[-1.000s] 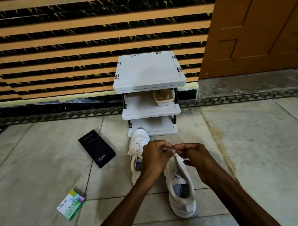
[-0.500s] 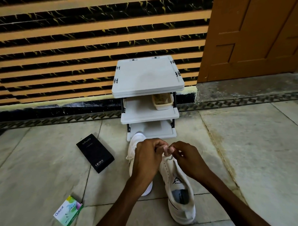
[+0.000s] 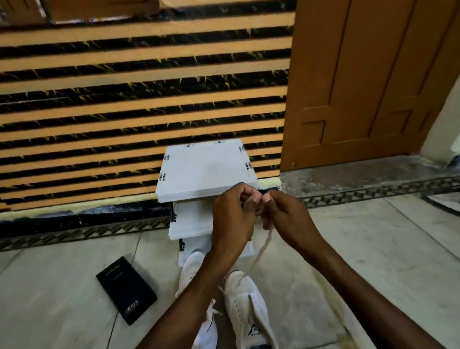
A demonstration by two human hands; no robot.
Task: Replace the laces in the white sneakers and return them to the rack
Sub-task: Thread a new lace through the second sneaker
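Lace (image 3: 262,248) runs taut from your pinched fingertips down toward six o'clock into the toe end of the right-hand sneaker (image 3: 249,308), so its long axis runs twelve to six, straight between your hands and the shoe. Both hands sit raised above the shoes at about twelve o'clock from them: your left hand (image 3: 232,221) is curled closed with thumb and forefinger nipped on the lace end, and your right hand (image 3: 286,219) is likewise closed on it, fingertips touching the left's. The right hand looks nearer the hanging strand, so I judge it the one to draw upward. The other sneaker (image 3: 200,302) lies just beside the first at nine o'clock, partly under your left forearm. Beyond your hands stands the white rack (image 3: 205,170); its lower shelves are largely hidden, so I cannot tell what they hold. A black box (image 3: 126,289) lies on the floor (image 3: 385,260) at nine o'clock.
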